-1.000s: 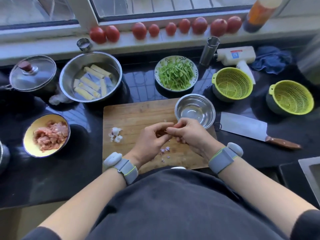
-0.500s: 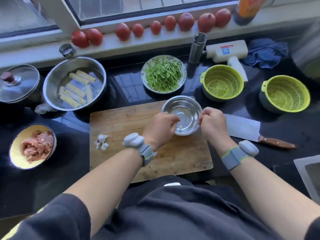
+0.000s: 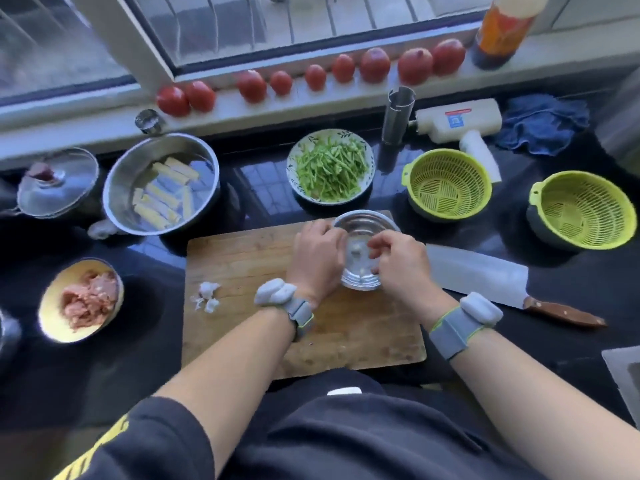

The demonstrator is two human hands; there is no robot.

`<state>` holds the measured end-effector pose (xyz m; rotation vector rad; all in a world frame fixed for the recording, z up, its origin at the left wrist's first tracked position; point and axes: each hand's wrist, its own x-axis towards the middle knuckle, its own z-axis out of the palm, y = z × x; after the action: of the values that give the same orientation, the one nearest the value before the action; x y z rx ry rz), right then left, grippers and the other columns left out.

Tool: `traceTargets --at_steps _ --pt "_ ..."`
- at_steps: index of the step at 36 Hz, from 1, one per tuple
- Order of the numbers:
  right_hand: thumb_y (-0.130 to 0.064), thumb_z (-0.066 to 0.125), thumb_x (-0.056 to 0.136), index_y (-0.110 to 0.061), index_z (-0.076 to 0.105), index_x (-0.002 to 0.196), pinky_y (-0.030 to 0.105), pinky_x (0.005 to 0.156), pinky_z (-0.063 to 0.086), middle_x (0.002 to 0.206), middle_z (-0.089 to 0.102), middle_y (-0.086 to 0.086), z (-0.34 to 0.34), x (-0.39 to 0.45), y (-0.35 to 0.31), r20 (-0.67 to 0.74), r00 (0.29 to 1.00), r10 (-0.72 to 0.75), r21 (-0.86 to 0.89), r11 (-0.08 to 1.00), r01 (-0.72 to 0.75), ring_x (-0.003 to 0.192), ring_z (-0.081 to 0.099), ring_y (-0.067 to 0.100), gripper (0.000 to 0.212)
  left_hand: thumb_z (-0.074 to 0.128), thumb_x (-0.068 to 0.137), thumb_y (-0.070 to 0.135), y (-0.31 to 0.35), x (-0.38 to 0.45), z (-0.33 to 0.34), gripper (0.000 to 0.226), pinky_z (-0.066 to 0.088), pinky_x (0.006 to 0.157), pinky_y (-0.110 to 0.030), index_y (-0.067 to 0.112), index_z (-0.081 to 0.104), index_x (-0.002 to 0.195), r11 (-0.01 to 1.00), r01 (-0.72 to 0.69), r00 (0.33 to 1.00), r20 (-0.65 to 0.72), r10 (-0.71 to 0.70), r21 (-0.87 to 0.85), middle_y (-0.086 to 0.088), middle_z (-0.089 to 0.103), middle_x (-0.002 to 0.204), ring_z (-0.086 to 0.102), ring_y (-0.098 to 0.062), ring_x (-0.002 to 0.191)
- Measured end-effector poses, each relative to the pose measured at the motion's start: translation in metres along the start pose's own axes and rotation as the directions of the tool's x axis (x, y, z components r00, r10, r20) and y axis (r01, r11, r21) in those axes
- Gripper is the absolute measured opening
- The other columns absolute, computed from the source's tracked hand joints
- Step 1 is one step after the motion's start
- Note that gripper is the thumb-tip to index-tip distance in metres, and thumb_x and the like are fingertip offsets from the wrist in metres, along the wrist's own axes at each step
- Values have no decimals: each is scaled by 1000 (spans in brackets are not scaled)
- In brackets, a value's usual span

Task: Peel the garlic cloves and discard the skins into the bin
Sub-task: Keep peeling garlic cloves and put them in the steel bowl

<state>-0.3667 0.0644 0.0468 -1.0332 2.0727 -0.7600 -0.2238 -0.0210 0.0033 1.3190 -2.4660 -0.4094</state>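
Your left hand (image 3: 317, 258) curls against the left rim of the small steel bowl (image 3: 363, 284) on the cutting board (image 3: 242, 258), and I cannot tell whether it grips anything. Your right hand (image 3: 398, 259) hovers over the bowl with its fingertips (image 3: 375, 244) pinched loosely together just above a pale peeled garlic clove (image 3: 356, 250) lying inside. More garlic cloves and skins (image 3: 207, 296) sit in a small pile on the board's left side, well apart from the cleaver (image 3: 485, 275) on the worktop (image 3: 156, 323).
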Motion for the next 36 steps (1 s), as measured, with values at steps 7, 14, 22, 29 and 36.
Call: traceTargets --at_steps 7,14,22,29,36 --pt "-13 45 91 -11 64 73 37 77 47 77 69 8 59 -3 -41 111 994 11 10 1000 -12 85 60 30 26 55 98 41 -102 -82 -71 36 42 78 -38 13 59 75 833 544 835 -40 -549 -98 -4 55 85 55 -29 86" --pt "-22 51 91 -14 61 76 30 63 41 75 69 2 144 -35 -68 247 963 106 -156 985 -68 71 58 22 20 56 94 53 -175 -111 -74 50 44 93 -32 32 50 139 766 630 773 204 -601 -129 -1 50 124 55 -21 111" --pt "-17 53 89 -17 66 74 37 66 55 68 70 3 150 -50 -71 207 956 207 -52 978 -200 61 64 21 20 60 97 32 -167 -84 -68 19 47 82 -30 19 71 106 784 549 832 280 -479 -290 -2 71 96 62 -21 92" --pt "-8 62 97 -13 66 116 28 60 56 104 67 12 134 -63 -94 229 973 11 368 925 -97 71 67 17 20 56 99 14 -131 -101 -111 19 58 81 -35 6 72 102 -288 582 700 649 -298 -760 -17 73 101 70 -27 89" --pt "-8 66 94 -15 71 114 30 68 61 103 72 8 136 -60 -105 295 953 -73 350 936 -37 75 71 18 22 65 96 14 -112 -100 -113 14 54 69 -33 9 77 93 114 581 743 468 -479 -806 -13 73 78 64 -22 69"
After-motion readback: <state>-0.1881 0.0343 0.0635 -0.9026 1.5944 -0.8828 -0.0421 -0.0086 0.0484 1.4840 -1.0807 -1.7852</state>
